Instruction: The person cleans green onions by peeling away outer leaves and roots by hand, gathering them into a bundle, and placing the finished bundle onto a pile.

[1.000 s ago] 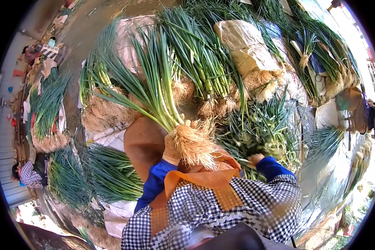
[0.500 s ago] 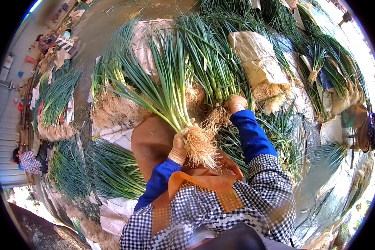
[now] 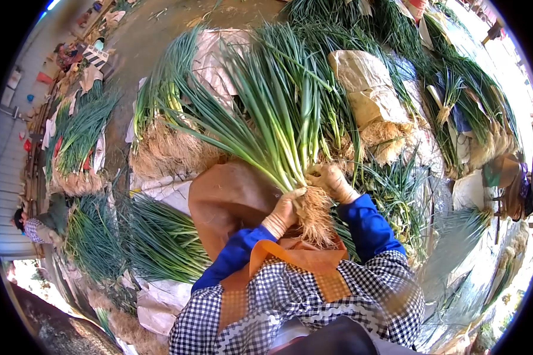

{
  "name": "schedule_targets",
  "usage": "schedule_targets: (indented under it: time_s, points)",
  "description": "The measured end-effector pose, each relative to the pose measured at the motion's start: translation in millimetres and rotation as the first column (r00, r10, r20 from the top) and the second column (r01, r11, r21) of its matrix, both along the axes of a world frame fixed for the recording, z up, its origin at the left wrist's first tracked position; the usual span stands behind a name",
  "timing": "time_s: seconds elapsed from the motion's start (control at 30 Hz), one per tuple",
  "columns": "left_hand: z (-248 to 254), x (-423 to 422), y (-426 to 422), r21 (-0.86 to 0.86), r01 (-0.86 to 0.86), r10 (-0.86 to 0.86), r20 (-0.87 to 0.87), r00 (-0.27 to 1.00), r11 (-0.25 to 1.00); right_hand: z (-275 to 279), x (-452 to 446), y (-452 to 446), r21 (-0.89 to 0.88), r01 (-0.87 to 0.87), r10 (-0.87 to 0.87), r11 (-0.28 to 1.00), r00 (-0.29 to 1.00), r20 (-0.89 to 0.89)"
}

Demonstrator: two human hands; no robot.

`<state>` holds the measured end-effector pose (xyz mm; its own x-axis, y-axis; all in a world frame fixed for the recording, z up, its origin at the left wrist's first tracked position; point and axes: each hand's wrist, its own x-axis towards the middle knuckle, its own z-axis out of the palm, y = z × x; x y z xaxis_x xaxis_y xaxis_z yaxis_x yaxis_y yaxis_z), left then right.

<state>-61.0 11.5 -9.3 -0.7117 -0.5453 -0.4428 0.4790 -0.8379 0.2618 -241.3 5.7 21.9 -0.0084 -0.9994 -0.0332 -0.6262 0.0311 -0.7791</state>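
A bunch of green onions (image 3: 281, 142) stands tilted over my lap, its green leaves fanned up and away and its pale roots (image 3: 315, 219) hanging down. My left hand (image 3: 284, 212) is wrapped round the base of the stalks from the left, just above the roots. On the right side of the same base, my right hand (image 3: 331, 180) is closed with bent fingers against the stalks. Both hands look gloved. The fingertips are partly hidden by the stalks and roots.
Behind the bunch lie more onions (image 3: 337, 118) and a paper-wrapped bundle (image 3: 367, 89). Rooted bundles (image 3: 166, 148) lie at left, with a green pile (image 3: 160, 236) below. Loose leaves (image 3: 397, 189) lie at right. A person (image 3: 38, 228) is at the far left.
My right hand has gone from the loose leaves at the right to the onion pile, then back to the held bunch. The bunch has moved right and looks fuller. My left hand keeps its hold.
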Motion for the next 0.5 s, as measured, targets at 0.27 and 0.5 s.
schedule_targets:
  time_s: [0.27,0.5]
  points:
    - [-7,-11,4,-0.011,-0.024,0.025,0.173,0.985,1.0,-22,-15,-47,0.117,0.287,-0.27,0.951,0.953,-0.14]
    - [8,-20,8,-0.114,-0.058,0.097,0.38,0.92,0.992,-4,14,-16,0.041,-0.034,0.052,0.999,0.772,-0.633]
